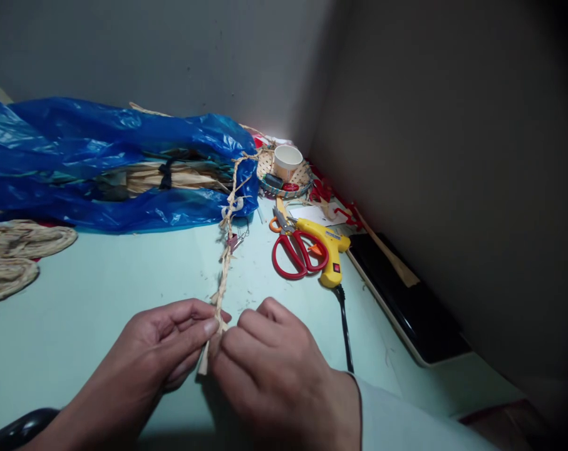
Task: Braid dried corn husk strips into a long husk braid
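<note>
A long braided straw cord (228,232) runs across the pale green table (100,282) from the blue bag down to my hands. My left hand (164,347) pinches its near end between thumb and fingers. My right hand (269,357) is closed on the same end from the right, fingers curled over the loose strands. Both hands meet at the table's near edge, and the cord's tip is mostly hidden under my fingers.
A blue plastic bag (105,163) of dried leaves lies at the back left. Coiled braid (15,250) sits at the far left. Red scissors (295,250), a yellow glue gun (328,247), a woven tray with a white cup (287,161) and a black tablet (408,300) lie to the right, near the wall.
</note>
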A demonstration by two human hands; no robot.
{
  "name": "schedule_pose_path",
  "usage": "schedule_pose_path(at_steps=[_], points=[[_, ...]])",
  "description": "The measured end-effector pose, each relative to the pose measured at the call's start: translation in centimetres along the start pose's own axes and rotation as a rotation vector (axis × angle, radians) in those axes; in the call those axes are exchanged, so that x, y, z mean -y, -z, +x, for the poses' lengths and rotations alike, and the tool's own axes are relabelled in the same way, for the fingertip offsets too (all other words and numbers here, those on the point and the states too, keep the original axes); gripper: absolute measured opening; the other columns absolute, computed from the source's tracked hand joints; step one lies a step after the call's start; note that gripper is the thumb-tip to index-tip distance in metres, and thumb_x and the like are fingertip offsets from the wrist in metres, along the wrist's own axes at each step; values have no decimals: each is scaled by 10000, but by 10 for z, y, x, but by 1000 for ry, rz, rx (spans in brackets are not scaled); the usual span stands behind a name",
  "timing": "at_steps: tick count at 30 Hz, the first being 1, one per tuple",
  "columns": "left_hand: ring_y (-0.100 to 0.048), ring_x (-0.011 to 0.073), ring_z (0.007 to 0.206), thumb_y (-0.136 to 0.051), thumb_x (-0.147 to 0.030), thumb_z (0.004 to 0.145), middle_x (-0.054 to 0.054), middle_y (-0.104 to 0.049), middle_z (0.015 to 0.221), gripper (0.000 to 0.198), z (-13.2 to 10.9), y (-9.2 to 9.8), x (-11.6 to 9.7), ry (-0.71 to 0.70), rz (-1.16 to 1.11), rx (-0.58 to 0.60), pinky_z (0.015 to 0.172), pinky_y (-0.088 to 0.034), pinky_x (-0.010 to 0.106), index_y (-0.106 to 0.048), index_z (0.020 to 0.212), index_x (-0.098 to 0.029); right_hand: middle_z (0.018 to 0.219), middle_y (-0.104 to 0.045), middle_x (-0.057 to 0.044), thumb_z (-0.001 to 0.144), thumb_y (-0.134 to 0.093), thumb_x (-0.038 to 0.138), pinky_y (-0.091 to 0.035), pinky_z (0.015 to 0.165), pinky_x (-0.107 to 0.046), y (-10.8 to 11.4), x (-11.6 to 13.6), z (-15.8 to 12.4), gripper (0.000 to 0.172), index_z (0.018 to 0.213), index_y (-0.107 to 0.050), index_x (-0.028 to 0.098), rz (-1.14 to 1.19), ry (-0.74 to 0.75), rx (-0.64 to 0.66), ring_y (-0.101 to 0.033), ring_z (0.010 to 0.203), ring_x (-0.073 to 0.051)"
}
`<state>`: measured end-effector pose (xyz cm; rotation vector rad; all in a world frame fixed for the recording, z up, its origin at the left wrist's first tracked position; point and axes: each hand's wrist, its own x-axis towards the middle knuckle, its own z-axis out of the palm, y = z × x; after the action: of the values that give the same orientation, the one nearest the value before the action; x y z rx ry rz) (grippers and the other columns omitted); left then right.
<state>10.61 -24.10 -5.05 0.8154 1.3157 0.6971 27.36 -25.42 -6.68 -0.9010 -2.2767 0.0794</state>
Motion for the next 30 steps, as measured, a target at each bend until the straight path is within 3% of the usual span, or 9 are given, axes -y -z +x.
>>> schedule_pose_path(at_steps=[2,4,6,8,12,15,20,26,30], points=[[-571,126,600,-851,-368,674,-13,-666,668,262,0,2,0,-7,-31,1,533,-427,189,-753,855,-206,865,-661,-63,920,-489,123,-414,706,-346,6,-2,2,151,889,-634,149,90,-132,10,-536,787,-191],[-556,118,581,-875,-339,647,-14,-691,678,283,0,3,-2,-8,-35,5,514,-414,178,-758,873,-215,1026,-672,-96,927,-532,176,-459,809,-345,15,-5,6,171,1079,-600,136,327,-409,99,-587,926,-210],[-558,125,569,-893,-334,620,-14,-701,670,295,-1,2,-4,-1,-24,10,516,-434,191,-760,858,-222,1006,-686,-72,965,-526,234,-486,804,-301,22,-8,12,185,1131,-562,160,647,-645,239,-632,899,-180],[-610,153,623,-904,-363,599,-5,-726,707,309,-1,0,-5,-16,-8,7,580,-496,221,-758,836,-231,881,-687,-33,1000,-495,282,-484,717,-259,25,-10,17,148,1071,-571,177,855,-743,359,-636,772,-148],[-698,229,812,-875,-409,616,18,-769,836,285,0,-3,-3,-128,101,-19,717,-564,276,-741,806,-245,866,-684,-37,1012,-489,294,-442,703,-250,21,-11,19,196,924,-621,179,817,-780,355,-604,805,-154],[-710,248,851,-813,-439,687,22,-770,854,254,3,2,2,-181,160,-19,705,-569,286,-714,825,-251,843,-693,-22,1000,-519,274,-416,701,-245,16,-12,17,200,873,-637,174,782,-786,321,-589,784,-140],[-667,205,727,-751,-539,780,-10,-743,763,353,10,16,7,-196,279,103,616,-517,248,-629,1000,-291,626,-555,46,931,-592,224,-334,562,-223,13,-13,14,197,745,-628,169,825,-800,243,-467,578,-89],[-517,143,655,-693,-544,844,-16,-650,705,296,6,11,8,-130,176,173,573,-422,207,-657,884,-253,600,-523,47,903,-599,186,-328,544,-217,15,-10,17,191,713,-613,166,869,-828,197,-446,564,-91],[-394,95,546,-783,-508,763,-38,-571,650,341,6,7,8,-65,88,82,474,-309,174,-724,955,-232,588,-521,45,900,-603,180,-337,536,-215,15,-10,17,198,702,-598,165,959,-871,185,-435,553,-95]])
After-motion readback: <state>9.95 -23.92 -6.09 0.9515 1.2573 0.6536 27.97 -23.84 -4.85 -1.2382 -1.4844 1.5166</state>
